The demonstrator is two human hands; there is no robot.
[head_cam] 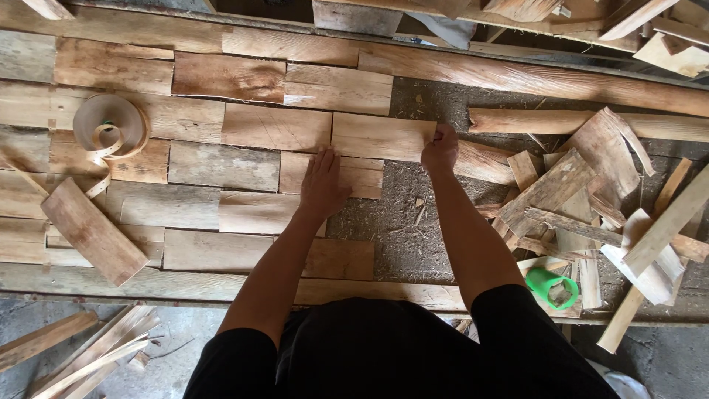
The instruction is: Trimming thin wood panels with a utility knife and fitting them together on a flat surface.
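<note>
I see tan and reddish-brown planks (275,127), grain-streaked, some weathered grey, laid like brickwork. Left of them sits a pale beige tape roll (111,124). Right of the planks, bare counter (428,244) is speckled dark brown; beyond it lies a bright green cup (550,284). My sleeves are black.

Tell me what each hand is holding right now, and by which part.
The right hand grips the right end of a flat wooden board. The left hand holds nothing; it lies flat on the board below.
</note>
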